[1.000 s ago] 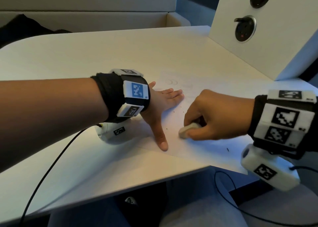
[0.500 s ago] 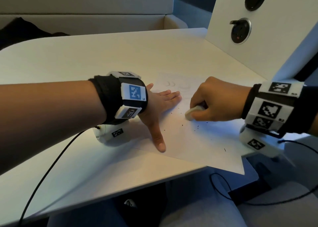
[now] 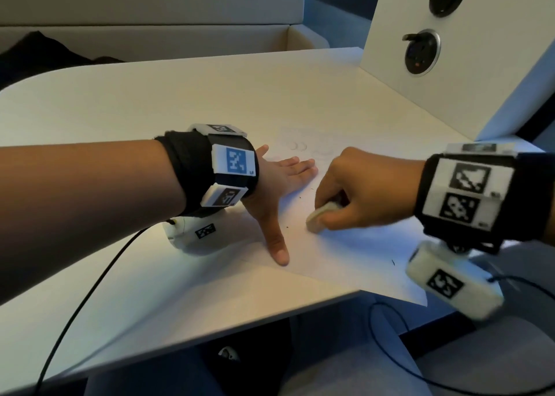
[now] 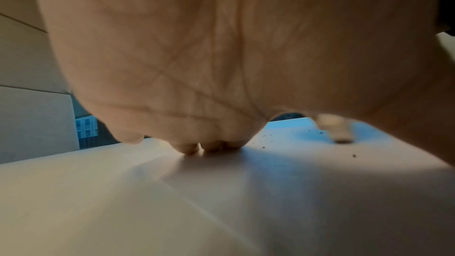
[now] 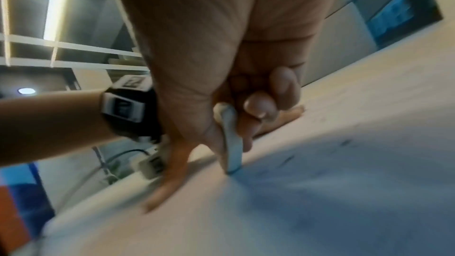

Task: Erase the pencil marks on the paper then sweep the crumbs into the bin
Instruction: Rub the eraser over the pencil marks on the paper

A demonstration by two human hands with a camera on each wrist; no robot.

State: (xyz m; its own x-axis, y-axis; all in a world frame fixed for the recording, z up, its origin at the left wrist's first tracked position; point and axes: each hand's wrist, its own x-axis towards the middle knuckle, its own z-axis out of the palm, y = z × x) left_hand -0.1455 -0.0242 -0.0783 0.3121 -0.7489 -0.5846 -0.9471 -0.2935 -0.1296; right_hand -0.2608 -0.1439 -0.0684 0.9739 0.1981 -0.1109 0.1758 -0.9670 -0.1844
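A white sheet of paper (image 3: 354, 260) lies on the table (image 3: 150, 110), its near corner hanging over the front edge. Faint pencil marks (image 3: 298, 146) show near its far end. My left hand (image 3: 282, 185) lies flat on the paper's left part, fingers straight and thumb spread toward me. My right hand (image 3: 345, 197) grips a white eraser (image 3: 319, 215) whose tip touches the paper; the right wrist view shows the eraser (image 5: 231, 143) between thumb and fingers. Dark crumbs (image 3: 300, 198) dot the paper, and the left wrist view shows crumbs (image 4: 267, 135) beside the eraser (image 4: 337, 129).
A white slanted panel (image 3: 480, 74) with two round black sockets stands at the table's back right. A black cable (image 3: 90, 293) runs from my left wrist across the table's front. Another cable (image 3: 387, 335) loops below the table edge. No bin is in view.
My right hand with the eraser moved away from me to the far part of the paper, then came back toward me and to the left. The left hand stayed flat on the paper.
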